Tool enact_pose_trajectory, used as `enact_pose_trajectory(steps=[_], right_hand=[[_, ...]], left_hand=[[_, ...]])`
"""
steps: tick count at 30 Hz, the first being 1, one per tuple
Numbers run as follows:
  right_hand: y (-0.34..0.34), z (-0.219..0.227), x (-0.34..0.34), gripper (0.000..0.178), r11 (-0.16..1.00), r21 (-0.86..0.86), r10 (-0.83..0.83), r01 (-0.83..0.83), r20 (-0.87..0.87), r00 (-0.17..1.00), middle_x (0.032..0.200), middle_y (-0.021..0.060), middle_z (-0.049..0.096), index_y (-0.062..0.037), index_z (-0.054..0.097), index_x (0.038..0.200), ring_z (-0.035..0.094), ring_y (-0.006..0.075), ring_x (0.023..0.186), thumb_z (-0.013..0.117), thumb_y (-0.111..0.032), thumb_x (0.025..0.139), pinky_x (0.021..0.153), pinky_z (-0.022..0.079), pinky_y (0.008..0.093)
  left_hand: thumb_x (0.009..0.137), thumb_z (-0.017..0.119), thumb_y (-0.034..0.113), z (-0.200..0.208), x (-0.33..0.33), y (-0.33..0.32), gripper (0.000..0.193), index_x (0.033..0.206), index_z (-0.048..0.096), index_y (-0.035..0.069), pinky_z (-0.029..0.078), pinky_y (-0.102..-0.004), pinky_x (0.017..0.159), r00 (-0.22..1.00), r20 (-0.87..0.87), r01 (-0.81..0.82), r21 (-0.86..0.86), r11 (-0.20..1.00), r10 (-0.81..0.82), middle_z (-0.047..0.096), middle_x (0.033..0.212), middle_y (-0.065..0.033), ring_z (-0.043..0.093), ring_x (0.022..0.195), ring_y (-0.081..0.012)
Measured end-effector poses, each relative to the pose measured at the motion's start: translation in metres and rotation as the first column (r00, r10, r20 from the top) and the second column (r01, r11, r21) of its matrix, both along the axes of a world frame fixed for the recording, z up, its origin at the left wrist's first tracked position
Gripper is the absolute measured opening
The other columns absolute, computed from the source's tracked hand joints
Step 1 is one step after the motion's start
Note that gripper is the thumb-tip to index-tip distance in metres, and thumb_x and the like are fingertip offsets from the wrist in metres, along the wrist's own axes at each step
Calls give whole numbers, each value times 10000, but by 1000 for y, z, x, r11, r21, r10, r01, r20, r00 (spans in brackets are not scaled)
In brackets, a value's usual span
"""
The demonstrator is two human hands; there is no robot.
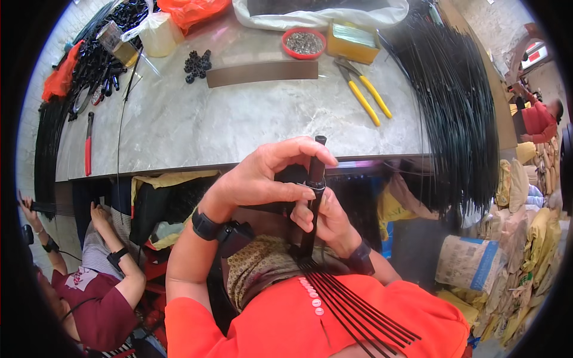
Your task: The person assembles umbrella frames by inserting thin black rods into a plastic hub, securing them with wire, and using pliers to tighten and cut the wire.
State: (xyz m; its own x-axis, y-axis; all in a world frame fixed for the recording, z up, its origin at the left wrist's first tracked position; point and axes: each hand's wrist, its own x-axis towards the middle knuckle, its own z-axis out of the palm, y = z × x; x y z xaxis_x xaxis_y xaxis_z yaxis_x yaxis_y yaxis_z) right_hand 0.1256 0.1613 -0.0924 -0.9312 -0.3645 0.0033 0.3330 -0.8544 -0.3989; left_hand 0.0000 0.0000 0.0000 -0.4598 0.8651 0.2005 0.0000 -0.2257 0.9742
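My hands hold a black tube (317, 170) upright, just in front of the table edge. Several thin black rods (352, 304) fan out from its lower end across my orange shirt. My left hand (262, 173) is curled about the upper part, with the index finger over the top and the thumb against the side. Lower down, my right hand (328, 219) closes its fingers and thumb around the tube. A thin shiny ring or wire (316, 187) circles the tube between my two hands. Part of the tube is hidden behind my fingers.
On the grey table (239, 125) lie yellow-handled pliers (365, 92), a red dish of small metal pieces (304, 43), a brown strip (262, 74) and black caps (197, 65). Black rods (453, 113) overhang the right side. A co-worker (89, 286) sits at left; sacks (525, 238) are piled right.
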Motion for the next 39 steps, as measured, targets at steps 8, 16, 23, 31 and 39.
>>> enact_pose_trajectory(steps=[8,16,23,31,39], right_hand=[[-2,5,-2,480,1000,-17,-19,18,-27,999,798,108,628,-22,562,1186,599,181,660,720,-376,903,606,475,296],[-3,6,-3,467,1000,-4,-26,26,-23,999,803,105,630,-31,569,1185,594,183,663,714,-377,908,611,473,296],[-4,5,-1,452,999,-41,-20,20,-11,1000,808,112,634,-59,560,1206,591,183,665,711,-367,912,613,472,295],[-5,8,-2,468,999,-35,-24,24,-4,1000,803,109,632,-47,549,1213,591,181,663,713,-366,911,616,467,293],[-5,8,-2,442,999,29,-26,27,-18,999,806,103,636,-43,561,1172,598,171,670,704,-375,918,621,475,285]], left_hand=[[760,778,-85,-2,3,2,630,1330,525,4,452,-328,1006,995,82,-65,51,997,61,565,1221,-79,572,1113,-170],[798,758,-59,-8,0,-2,559,1307,545,29,476,-346,976,988,151,-36,106,994,20,572,1216,-86,590,1100,-180],[902,655,-39,-8,3,2,358,1245,566,14,499,-334,920,984,161,-97,106,990,79,590,1135,-96,606,1047,-190],[904,640,-55,-7,0,0,347,1238,569,5,499,-327,916,993,90,-80,70,994,74,587,1127,-101,605,1048,-183],[807,713,-92,3,4,-5,518,1284,539,14,467,-332,979,989,143,-60,75,995,49,573,1147,-86,585,1098,-179]])
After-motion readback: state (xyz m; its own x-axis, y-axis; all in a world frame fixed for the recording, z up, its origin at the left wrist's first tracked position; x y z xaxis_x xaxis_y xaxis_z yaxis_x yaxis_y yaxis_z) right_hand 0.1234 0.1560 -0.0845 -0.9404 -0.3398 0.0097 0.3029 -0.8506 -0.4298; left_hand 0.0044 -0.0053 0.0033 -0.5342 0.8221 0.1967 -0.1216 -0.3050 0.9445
